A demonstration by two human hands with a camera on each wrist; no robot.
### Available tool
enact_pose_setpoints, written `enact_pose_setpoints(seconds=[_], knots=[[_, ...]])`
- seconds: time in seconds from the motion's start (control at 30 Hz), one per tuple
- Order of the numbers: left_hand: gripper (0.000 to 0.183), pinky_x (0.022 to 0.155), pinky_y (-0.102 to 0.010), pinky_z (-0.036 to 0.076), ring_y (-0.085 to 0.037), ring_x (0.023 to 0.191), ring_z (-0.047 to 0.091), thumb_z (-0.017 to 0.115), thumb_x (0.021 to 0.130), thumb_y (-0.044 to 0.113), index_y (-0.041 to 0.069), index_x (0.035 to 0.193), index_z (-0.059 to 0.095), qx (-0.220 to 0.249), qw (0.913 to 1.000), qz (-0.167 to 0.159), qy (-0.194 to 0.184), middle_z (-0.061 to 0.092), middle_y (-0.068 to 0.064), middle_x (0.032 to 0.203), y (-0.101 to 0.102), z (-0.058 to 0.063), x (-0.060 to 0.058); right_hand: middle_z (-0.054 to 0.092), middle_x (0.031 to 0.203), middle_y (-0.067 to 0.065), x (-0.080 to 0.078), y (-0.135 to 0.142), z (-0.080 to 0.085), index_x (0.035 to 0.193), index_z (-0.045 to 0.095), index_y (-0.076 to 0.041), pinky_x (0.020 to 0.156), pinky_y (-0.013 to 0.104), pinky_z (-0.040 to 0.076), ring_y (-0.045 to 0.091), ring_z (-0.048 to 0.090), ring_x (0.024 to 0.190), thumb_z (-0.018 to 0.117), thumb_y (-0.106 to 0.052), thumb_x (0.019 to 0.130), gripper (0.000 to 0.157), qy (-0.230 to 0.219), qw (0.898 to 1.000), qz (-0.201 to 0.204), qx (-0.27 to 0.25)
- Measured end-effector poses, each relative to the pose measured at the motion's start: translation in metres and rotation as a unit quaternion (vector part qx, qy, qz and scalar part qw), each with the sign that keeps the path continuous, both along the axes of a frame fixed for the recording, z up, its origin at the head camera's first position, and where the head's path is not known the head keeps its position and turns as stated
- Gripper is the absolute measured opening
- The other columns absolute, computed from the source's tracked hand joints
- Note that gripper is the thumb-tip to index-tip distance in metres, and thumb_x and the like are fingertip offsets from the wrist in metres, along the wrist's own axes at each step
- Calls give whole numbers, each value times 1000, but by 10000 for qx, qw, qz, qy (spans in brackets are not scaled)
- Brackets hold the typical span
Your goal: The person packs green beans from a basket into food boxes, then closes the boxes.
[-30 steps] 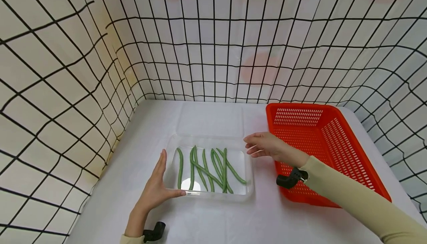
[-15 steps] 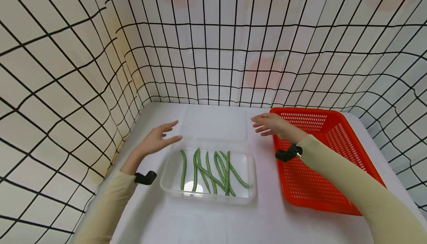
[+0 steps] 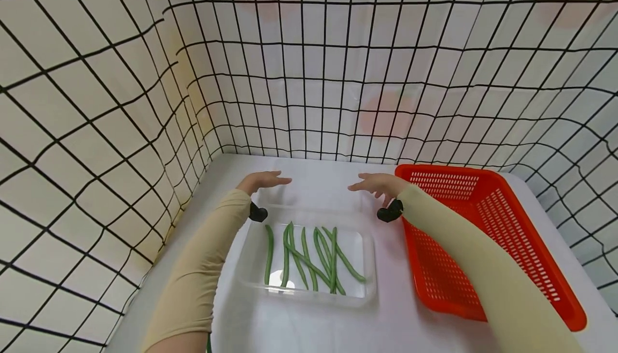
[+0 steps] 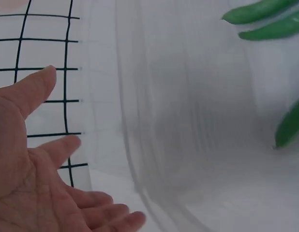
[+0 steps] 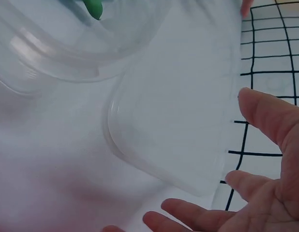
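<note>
Several green beans (image 3: 333, 259) lie in a clear plastic container (image 3: 309, 298) on the white table, some crossing each other. Behind it lies a flat translucent lid (image 5: 169, 130), faint against the table in the head view. My left hand (image 3: 264, 180) is stretched out over the lid's left side, fingers extended, holding nothing. Opposite it, my right hand (image 3: 379, 183) is at the lid's right side, fingers spread and relaxed, also holding nothing. Both wrist views show the fingers apart and no object between them.
A red perforated basket (image 3: 449, 283) stands to the right, partly under my right forearm. Black wire grid panels (image 3: 318, 79) enclose the table at the back and both sides. A black camera (image 3: 258, 212) is strapped at each wrist.
My left hand has left the container's left side and reached forward and right over the lid. My right hand has shifted forward from the container's right rim to the lid's right side.
</note>
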State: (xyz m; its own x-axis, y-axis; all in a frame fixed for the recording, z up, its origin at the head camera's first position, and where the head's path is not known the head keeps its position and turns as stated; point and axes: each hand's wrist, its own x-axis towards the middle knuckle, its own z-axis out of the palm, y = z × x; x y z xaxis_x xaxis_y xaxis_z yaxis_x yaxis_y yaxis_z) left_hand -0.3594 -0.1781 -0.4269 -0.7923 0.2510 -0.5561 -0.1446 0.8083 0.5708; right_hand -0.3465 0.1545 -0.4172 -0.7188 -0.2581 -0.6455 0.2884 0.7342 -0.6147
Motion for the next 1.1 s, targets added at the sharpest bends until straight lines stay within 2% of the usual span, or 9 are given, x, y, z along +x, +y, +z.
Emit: enact_pose_setpoints(seconds=[0.33, 0.43, 0.5, 0.6, 0.67, 0.83, 1.03, 1.07, 1.1], knots=[[79, 111, -51, 12, -35, 142, 6, 47, 95, 49, 12, 154, 11, -279, 9971, 560, -442, 7, -16, 157, 12, -29, -6, 25, 146, 30, -4, -12, -22, 154, 11, -13, 99, 56, 32, 47, 33, 126, 61, -45, 89, 88, -153, 9989, 118, 424], [82, 111, -51, 11, -32, 142, 7, 51, 92, 53, 14, 154, 12, -574, 9968, 418, -369, 9, -11, 157, 17, -49, -18, 27, 146, 29, -9, -15, -28, 153, 14, -10, 99, 55, 33, 45, 36, 123, 61, -44, 89, 87, -86, 9978, 255, 604], [93, 110, -51, 14, -34, 141, 10, 53, 86, 63, 12, 153, 14, -778, 9966, 112, -243, 11, -11, 157, 14, -78, -40, 27, 147, 28, -12, -17, -30, 153, 17, -9, 99, 53, 35, 44, 38, 122, 62, -46, 88, 87, -77, 9964, 352, 763], [106, 109, -50, 20, -34, 140, 14, 57, 76, 72, 8, 152, 19, -889, 9956, -285, -24, 16, -12, 156, 11, -103, -60, 27, 148, 25, -17, -19, -33, 151, 23, -7, 96, 49, 39, 42, 42, 119, 63, -51, 85, 89, -31, 9932, 588, 1008], [107, 108, -51, 21, -37, 139, 16, 59, 75, 73, 7, 151, 23, -1086, 9934, -358, 88, 20, -13, 155, 11, -105, -63, 27, 149, 23, -17, -21, -33, 150, 26, -6, 95, 48, 39, 41, 43, 118, 63, -52, 85, 88, 0, 9909, 712, 1143], [85, 107, -56, 17, -43, 136, 19, 58, 85, 59, 9, 149, 32, -1667, 9852, -180, 341, 29, -15, 151, 23, -60, -30, 25, 151, 20, -14, -26, -33, 149, 26, -4, 97, 48, 38, 40, 38, 125, 58, -45, 91, 78, 114, 9910, 684, 1145], [80, 103, -55, 25, -44, 129, 30, 66, 79, 60, 14, 142, 47, -1486, 9816, 221, 1175, 41, -15, 144, 13, -54, -18, 30, 147, 21, -22, -30, -42, 149, 27, -4, 87, 44, 47, 38, 40, 123, 56, -43, 93, 74, 321, 9919, 349, 1180], [82, 101, -55, 28, -44, 127, 33, 68, 76, 61, 16, 142, 47, -1470, 9792, 312, 1364, 43, -14, 143, 7, -67, -26, 33, 145, 21, -24, -31, -43, 148, 30, -3, 83, 41, 49, 38, 41, 120, 57, -44, 92, 74, 540, 9895, 402, 1278], [80, 102, -52, 30, -42, 129, 33, 71, 79, 53, 14, 144, 44, -1595, 9778, 435, 1285, 41, -15, 144, 9, -52, -18, 35, 143, 22, -25, -31, -41, 146, 32, -1, 79, 40, 50, 38, 41, 118, 57, -43, 92, 73, 789, 9871, 455, 1320]])
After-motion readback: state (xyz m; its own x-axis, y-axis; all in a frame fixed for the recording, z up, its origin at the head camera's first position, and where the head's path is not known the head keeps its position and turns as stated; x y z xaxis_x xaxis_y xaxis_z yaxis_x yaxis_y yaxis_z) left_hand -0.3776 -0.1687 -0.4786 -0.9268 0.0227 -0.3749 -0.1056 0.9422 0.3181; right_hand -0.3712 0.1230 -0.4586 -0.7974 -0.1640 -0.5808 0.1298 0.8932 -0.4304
